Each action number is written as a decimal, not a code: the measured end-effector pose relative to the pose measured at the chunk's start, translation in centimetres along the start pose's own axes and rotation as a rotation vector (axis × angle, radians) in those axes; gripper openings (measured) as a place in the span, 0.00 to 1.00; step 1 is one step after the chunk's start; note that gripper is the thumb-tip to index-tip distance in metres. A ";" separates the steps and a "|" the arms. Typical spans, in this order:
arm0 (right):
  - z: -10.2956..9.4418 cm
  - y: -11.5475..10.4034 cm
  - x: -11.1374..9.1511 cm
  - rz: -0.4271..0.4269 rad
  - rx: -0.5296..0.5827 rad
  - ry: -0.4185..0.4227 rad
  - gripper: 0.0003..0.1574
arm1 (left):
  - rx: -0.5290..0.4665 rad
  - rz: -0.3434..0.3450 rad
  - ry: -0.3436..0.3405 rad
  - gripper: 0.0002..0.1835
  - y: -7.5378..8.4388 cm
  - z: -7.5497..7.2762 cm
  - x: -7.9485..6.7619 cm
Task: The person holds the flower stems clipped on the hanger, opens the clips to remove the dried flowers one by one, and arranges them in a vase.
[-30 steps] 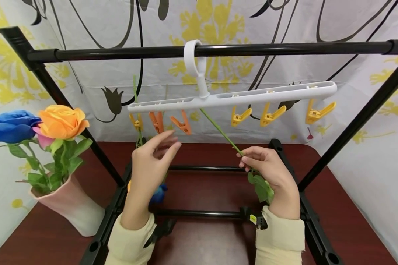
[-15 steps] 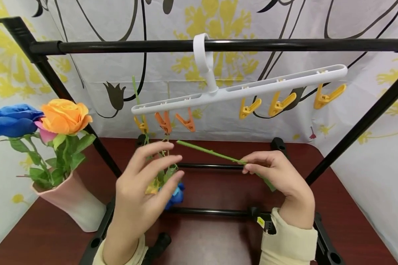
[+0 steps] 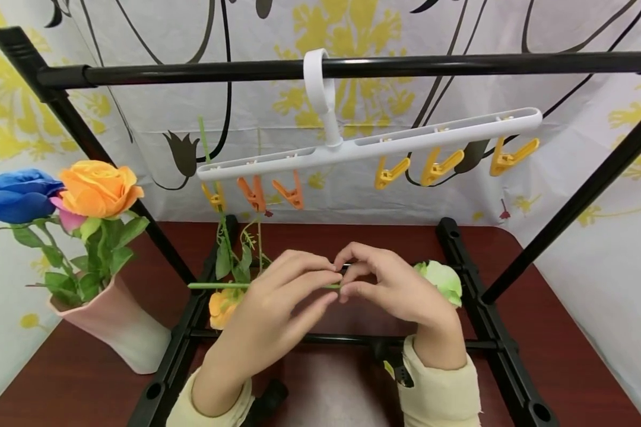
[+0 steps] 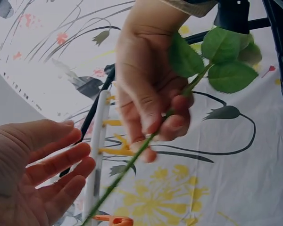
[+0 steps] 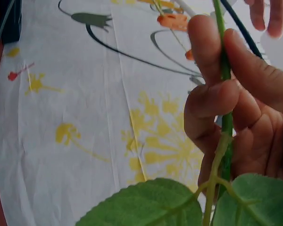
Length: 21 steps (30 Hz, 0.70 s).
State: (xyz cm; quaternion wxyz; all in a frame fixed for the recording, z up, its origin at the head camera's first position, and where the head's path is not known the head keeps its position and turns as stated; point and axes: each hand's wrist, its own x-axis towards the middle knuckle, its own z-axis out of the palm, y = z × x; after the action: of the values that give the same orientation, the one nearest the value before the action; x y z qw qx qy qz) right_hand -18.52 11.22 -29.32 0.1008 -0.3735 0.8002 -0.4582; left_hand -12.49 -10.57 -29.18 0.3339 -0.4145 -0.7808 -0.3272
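Observation:
My right hand [image 3: 390,290] pinches the green stem [image 4: 115,183] of an artificial rose between thumb and fingers. Its pale green-white bloom [image 3: 442,281] shows beyond the right wrist, and leaves [image 5: 146,205] lie below the grip in the right wrist view. The bare stem end points left, passing behind my left hand [image 3: 278,308] in the head view. Fingers of that left hand are loosely spread beside the stem, apart from it in the left wrist view. Above both hands hangs a white clip hanger [image 3: 288,161] with an orange clip [image 3: 292,190] holding nothing.
A black rack bar [image 3: 192,72] carries the hanger, tilted up to the right. An orange-yellow rose [image 3: 223,308] hangs upside down from the left clips. Several yellow clips [image 3: 387,173] hang at right. A pink-white vase [image 3: 117,326] with roses stands left.
The rose stem has swung from slanting up toward the hanger to lying level, its cut end pointing left. Both hands have come close together below the hanger.

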 end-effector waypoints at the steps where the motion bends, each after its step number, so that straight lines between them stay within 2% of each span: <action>1: 0.1 -0.2 0.1 -0.007 0.017 -0.014 0.12 | 0.005 -0.019 -0.016 0.09 -0.1 0.1 0.0; 7: 0.4 -0.5 0.2 -0.048 0.063 -0.056 0.12 | 0.008 -0.161 -0.081 0.14 -0.7 0.6 -0.3; 10: 0.5 -0.2 0.3 -0.075 0.102 -0.079 0.13 | 0.000 -0.212 -0.097 0.12 -0.9 0.7 -0.4; 16: 0.5 0.1 0.5 -0.111 0.199 -0.127 0.17 | 0.038 -0.273 -0.178 0.08 -1.1 0.7 -0.5; 21: 0.4 0.3 0.5 -0.116 0.226 -0.132 0.18 | 0.067 -0.283 -0.179 0.06 -1.2 1.2 -0.3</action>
State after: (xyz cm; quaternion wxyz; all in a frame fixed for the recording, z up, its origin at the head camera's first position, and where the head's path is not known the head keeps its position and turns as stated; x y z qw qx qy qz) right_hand -18.82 10.70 -29.63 0.1679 -0.4345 0.7123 -0.5250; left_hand -13.67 -10.28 -30.35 0.2272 -0.3167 -0.8683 -0.3067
